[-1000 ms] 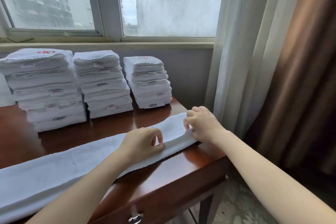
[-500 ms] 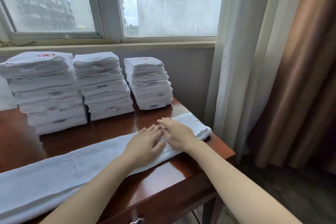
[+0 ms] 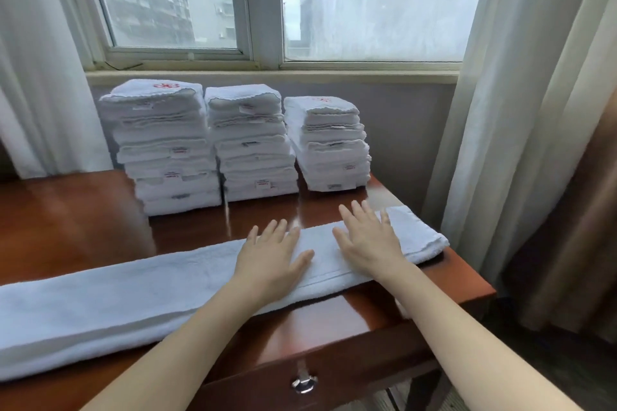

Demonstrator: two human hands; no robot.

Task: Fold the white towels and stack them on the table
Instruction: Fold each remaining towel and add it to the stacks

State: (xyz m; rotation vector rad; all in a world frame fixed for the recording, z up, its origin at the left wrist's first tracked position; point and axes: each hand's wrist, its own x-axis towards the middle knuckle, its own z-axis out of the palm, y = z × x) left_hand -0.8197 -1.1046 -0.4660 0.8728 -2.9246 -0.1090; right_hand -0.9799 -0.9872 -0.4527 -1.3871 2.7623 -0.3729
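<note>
A long white towel [image 3: 133, 297], folded lengthwise into a narrow strip, lies across the wooden table [image 3: 66, 217] from the left edge of view to the right corner. My left hand [image 3: 270, 257] lies flat on the strip with fingers spread. My right hand [image 3: 370, 240] presses flat on it a little further right, near the towel's right end. Behind them stand three stacks of folded white towels: a left stack [image 3: 163, 147], a middle stack [image 3: 253, 143] and a shorter right stack [image 3: 329, 143].
The table's right edge and front corner are close to the towel's end. A drawer knob [image 3: 303, 384] sits in the table front. Sheer curtains [image 3: 500, 93] and a brown drape [image 3: 587, 210] hang at right; a window sill [image 3: 267, 75] runs behind the stacks.
A second ago both hands gripped the towel's right end. They have since flattened out on the strip and moved apart, the right one sliding toward the end. The view shifted left.
</note>
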